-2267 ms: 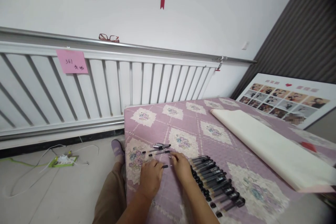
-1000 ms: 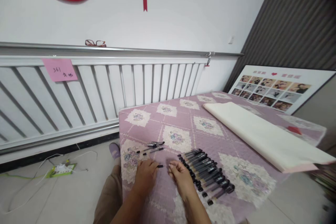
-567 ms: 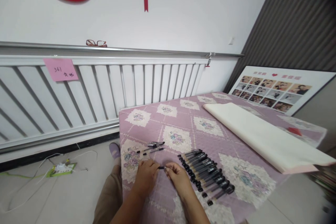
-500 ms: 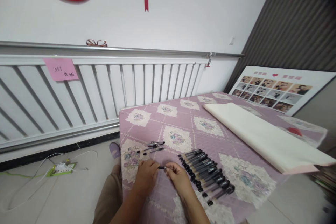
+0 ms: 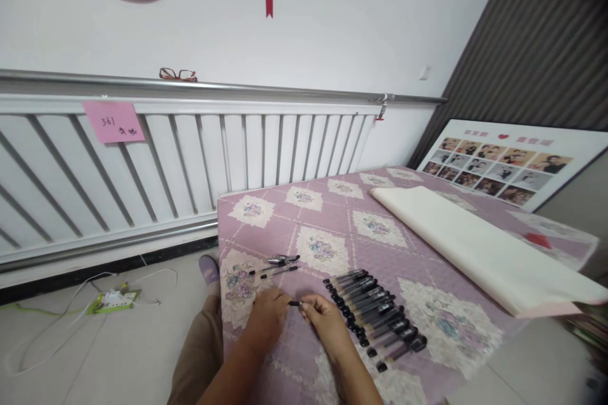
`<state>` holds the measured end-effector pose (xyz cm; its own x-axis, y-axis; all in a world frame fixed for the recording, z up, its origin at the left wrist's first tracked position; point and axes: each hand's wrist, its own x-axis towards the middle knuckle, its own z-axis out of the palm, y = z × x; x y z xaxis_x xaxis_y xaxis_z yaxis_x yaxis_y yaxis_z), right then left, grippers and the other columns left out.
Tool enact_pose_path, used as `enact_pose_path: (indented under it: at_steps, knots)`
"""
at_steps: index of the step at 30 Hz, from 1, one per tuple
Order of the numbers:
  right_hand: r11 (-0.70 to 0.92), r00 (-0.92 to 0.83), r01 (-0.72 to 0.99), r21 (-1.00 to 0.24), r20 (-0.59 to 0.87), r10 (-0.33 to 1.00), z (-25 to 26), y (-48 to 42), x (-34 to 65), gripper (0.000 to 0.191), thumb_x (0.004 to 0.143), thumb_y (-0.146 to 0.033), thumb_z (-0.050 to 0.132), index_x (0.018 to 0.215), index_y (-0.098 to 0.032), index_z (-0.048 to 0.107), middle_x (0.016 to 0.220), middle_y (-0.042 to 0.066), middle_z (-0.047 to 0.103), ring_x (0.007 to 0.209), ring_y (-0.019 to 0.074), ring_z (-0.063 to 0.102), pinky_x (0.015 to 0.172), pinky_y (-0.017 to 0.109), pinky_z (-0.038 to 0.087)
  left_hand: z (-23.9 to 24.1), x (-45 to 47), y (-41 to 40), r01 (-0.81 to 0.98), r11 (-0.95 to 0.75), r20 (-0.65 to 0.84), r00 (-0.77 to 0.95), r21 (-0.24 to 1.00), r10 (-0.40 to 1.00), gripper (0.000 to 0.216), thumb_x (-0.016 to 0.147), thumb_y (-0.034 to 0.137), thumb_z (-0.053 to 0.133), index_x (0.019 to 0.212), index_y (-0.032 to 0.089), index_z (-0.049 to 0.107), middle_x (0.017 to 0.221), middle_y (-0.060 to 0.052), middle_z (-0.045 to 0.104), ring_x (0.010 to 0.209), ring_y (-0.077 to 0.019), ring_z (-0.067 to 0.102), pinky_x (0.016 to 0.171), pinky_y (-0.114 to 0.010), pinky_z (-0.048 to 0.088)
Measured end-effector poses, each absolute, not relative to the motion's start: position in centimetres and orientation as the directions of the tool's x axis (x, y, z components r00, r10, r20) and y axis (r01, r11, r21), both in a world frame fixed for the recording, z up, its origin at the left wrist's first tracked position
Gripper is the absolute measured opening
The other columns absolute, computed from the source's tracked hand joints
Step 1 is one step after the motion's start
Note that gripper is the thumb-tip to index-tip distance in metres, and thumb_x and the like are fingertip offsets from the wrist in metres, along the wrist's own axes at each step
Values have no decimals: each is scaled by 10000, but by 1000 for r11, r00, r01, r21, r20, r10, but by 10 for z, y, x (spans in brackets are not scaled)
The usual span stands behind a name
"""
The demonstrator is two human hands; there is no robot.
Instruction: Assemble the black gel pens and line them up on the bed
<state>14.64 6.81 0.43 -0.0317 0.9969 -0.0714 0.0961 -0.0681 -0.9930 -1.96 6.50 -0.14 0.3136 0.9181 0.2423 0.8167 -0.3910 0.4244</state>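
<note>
One dark pen (image 5: 294, 304) bridges my two hands: my left hand (image 5: 268, 316) curls round most of its length, hiding it, while my right hand (image 5: 325, 319) pinches narrowly at the black end poking out between them. Whether a separate small part sits in that pinch, I cannot tell. I judge the pen light and stiff, probably smooth plastic that could roll or slip in dry fingers, so the surest hold seems a wrap along the barrel with fingertips at the tip; it looks sturdy enough for ordinary handling. Just right of my right hand, a slanting row of pens (image 5: 377, 307) lies side by side, black ends towards me, near enough that a careless wrist could knock it out of line. Beyond my left hand, a few loose pens (image 5: 285, 259) lie in a small cluster. Under both hands is a flowered mattress (image 5: 266, 237), whose give could let pens shift. Well off to their right, a cream sheet (image 5: 465, 247) lies folded, out of the way.
</note>
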Motion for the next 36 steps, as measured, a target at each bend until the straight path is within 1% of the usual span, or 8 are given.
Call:
enact_pose_path:
  at_steps: [10,17,21,28,30,33,34,36]
  knots:
    - [-55,-58,85,-995,-60,997,3,69,146,243,639,-426,658,709,-195,627,548,-45,530,520,121,463,530,241,351,3,-19,62,794,-400,289,293,458,911,208,892,143,467,929,242,646,935,-18,613,920,-176,534,864,-324,392]
    - [-17,-74,143,-990,-28,997,3,67,146,168,675,-353,626,728,-194,619,561,-48,522,525,118,459,526,234,343,2,-18,62,797,-404,279,305,450,911,211,892,150,466,960,238,646,938,-23,608,928,-177,528,871,-329,395]
    - [27,-70,233,-972,11,997,3,66,144,174,732,-369,569,681,-203,586,546,-43,502,511,126,442,517,241,340,1,-19,63,800,-398,279,298,448,913,220,889,147,468,980,242,645,940,-22,610,928,-181,530,870,-333,399]
    - [97,-24,416,-904,96,995,9,64,138,343,811,-458,492,559,-225,495,527,-27,483,542,152,450,547,259,340,0,-19,62,817,-402,311,288,414,906,223,887,143,466,980,244,641,943,-25,612,933,-181,538,880,-337,402]
    - [82,-37,387,-918,74,997,8,64,139,330,832,-465,459,618,-224,529,542,-29,496,539,151,457,549,258,350,-2,-19,63,822,-394,321,274,411,907,222,887,143,469,990,246,638,962,-27,613,943,-185,537,892,-346,399]
    - [78,-60,310,-948,62,996,5,66,141,234,804,-432,512,837,-216,597,617,-30,547,583,154,497,572,253,381,-3,-19,63,827,-382,333,254,412,908,230,886,138,472,1009,248,632,990,-28,610,955,-185,533,908,-355,387]
    - [85,-71,298,-951,66,995,5,66,141,227,784,-414,539,866,-213,603,636,-28,558,601,155,506,580,251,386,-3,-20,63,826,-384,331,257,413,908,230,886,139,472,1011,248,631,989,-27,610,955,-184,532,908,-355,385]
    - [98,-90,303,-948,73,993,5,66,141,199,765,-394,557,805,-206,609,633,-26,559,604,153,505,578,248,385,-4,-20,64,822,-389,316,271,415,909,221,886,144,476,1000,249,634,964,-21,611,945,-184,534,896,-351,387]
